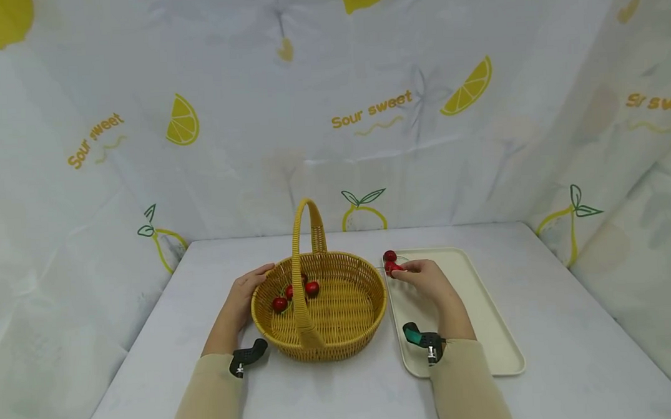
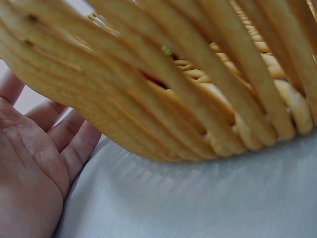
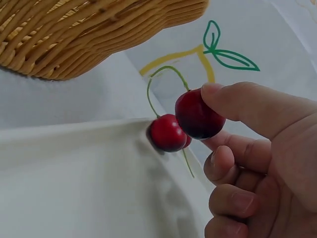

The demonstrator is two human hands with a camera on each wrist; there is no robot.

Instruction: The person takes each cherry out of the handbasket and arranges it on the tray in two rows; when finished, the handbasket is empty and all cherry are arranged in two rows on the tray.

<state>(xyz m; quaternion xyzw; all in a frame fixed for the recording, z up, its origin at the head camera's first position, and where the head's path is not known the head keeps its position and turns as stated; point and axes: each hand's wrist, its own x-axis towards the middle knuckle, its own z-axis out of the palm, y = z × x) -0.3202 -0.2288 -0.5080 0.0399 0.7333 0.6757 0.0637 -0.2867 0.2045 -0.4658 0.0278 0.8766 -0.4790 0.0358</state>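
My right hand (image 1: 433,285) is over the far left corner of the cream tray (image 1: 477,309). Between thumb and fingers it pinches a dark red cherry (image 3: 198,115). A green stem loops from this cherry to a brighter red cherry (image 3: 167,133) at the tray's corner, and a bit of another shows behind them. The yellow wicker basket (image 1: 345,303) stands left of the tray, with several cherries (image 1: 313,288) in its left part, partly hidden by the handle. My left hand (image 1: 242,299) rests against the basket's left side, its fingers (image 2: 74,144) fairly straight along the outer wall.
The basket's tall arched handle (image 1: 297,261) rises above its middle. Both stand on a white-covered table (image 1: 332,397). A white curtain (image 1: 243,151) with lemon prints hangs behind and at the sides.
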